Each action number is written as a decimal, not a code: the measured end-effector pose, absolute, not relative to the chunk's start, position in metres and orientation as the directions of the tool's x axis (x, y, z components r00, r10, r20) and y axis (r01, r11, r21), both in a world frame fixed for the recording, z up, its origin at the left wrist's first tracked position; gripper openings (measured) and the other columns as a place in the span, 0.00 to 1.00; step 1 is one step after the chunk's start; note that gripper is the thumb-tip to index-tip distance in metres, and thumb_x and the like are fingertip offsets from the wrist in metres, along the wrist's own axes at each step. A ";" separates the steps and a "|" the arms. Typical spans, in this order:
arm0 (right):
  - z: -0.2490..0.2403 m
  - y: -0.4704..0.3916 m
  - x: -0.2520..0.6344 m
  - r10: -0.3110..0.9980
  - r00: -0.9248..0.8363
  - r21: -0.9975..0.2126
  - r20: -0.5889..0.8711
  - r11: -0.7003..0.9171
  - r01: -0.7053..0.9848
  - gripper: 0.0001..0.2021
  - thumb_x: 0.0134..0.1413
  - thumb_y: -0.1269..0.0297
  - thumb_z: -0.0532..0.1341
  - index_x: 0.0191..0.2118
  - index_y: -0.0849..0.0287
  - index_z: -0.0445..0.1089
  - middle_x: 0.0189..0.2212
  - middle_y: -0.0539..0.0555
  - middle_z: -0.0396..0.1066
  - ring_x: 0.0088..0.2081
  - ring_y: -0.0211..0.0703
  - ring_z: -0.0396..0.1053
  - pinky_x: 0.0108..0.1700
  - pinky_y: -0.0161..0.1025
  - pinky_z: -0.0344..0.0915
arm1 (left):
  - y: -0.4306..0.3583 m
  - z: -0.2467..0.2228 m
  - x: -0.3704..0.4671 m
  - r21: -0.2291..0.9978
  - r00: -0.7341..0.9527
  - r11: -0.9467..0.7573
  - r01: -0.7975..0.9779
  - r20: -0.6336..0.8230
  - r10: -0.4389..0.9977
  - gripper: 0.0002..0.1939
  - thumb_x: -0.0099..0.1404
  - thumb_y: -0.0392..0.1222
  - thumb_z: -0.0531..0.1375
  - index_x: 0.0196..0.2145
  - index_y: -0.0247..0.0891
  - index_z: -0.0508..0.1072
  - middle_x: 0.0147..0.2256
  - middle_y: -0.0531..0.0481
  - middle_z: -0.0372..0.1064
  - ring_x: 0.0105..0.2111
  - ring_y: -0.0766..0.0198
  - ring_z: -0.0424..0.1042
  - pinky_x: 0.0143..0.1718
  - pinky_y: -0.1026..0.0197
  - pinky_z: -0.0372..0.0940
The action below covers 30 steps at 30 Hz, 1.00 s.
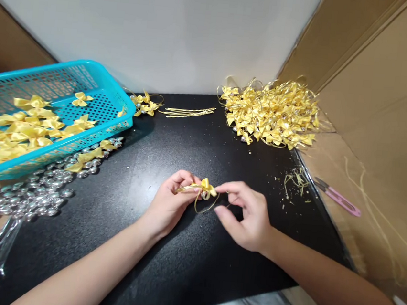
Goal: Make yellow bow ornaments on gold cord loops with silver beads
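Observation:
Near the middle of the black table (109,230), my left hand (173,202) pinches a yellow ribbon bow (205,187) with gold cord. A small silver bell-like bead (204,195) sits under the bow, and a loop of the cord (205,212) hangs below it. My right hand (246,216) is just right of the bow, thumb and index finger apart; the index fingertip is at the bow's right edge.
A turquoise basket (118,97) of yellow bows stands at the left, with silver beads (37,196) beside it. Gold cords (189,112) lie at the back. A large pile of finished-looking bows (272,113), cord scraps (297,180) and a pink cutter (341,199) are at the right.

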State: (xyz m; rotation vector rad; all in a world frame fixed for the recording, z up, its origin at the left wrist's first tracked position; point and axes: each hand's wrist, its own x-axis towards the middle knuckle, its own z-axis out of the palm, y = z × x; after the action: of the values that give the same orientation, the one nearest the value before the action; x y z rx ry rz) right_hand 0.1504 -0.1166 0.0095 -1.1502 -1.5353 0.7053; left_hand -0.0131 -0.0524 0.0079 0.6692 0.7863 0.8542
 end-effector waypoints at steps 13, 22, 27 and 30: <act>0.064 -0.087 0.224 0.830 0.360 -0.889 0.425 0.458 -0.004 0.07 0.56 0.67 0.60 0.28 0.53 0.65 0.22 0.46 0.46 0.21 0.33 0.47 0.26 0.40 0.49 | -0.045 0.008 -0.016 0.801 0.304 0.435 -0.412 -0.330 0.894 0.16 0.46 0.34 0.72 0.24 0.36 0.67 0.28 0.55 0.71 0.28 0.70 0.70 0.28 0.69 0.66; 0.095 -0.082 0.284 0.833 0.380 -0.889 0.401 0.455 -0.059 0.11 0.59 0.69 0.64 0.30 0.43 0.79 0.21 0.44 0.42 0.21 0.31 0.36 0.28 0.44 0.32 | -0.046 0.002 -0.016 0.853 0.356 0.373 -0.365 -0.243 0.903 0.14 0.50 0.34 0.71 0.26 0.37 0.67 0.27 0.55 0.72 0.26 0.70 0.69 0.27 0.69 0.63; 0.115 -0.073 0.275 0.855 0.468 -0.906 0.222 0.358 -0.225 0.20 0.66 0.75 0.55 0.26 0.52 0.78 0.16 0.43 0.48 0.19 0.28 0.43 0.27 0.45 0.35 | -0.047 0.002 -0.016 0.876 0.363 0.359 -0.322 -0.236 0.901 0.14 0.51 0.34 0.70 0.26 0.36 0.67 0.28 0.54 0.72 0.25 0.71 0.69 0.27 0.68 0.63; 0.131 -0.073 0.277 0.849 0.497 -0.898 0.182 0.350 -0.268 0.27 0.70 0.76 0.45 0.26 0.56 0.77 0.15 0.44 0.51 0.18 0.28 0.46 0.27 0.47 0.38 | -0.048 0.003 -0.015 0.887 0.363 0.356 -0.294 -0.240 0.900 0.13 0.51 0.35 0.70 0.26 0.36 0.67 0.28 0.53 0.72 0.25 0.70 0.69 0.28 0.67 0.63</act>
State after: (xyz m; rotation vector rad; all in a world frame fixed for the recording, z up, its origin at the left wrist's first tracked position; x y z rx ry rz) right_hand 0.2767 -0.0729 0.1314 -0.9437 -0.7348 0.8140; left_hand -0.0153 -0.0475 0.0027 0.8633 0.8529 0.9060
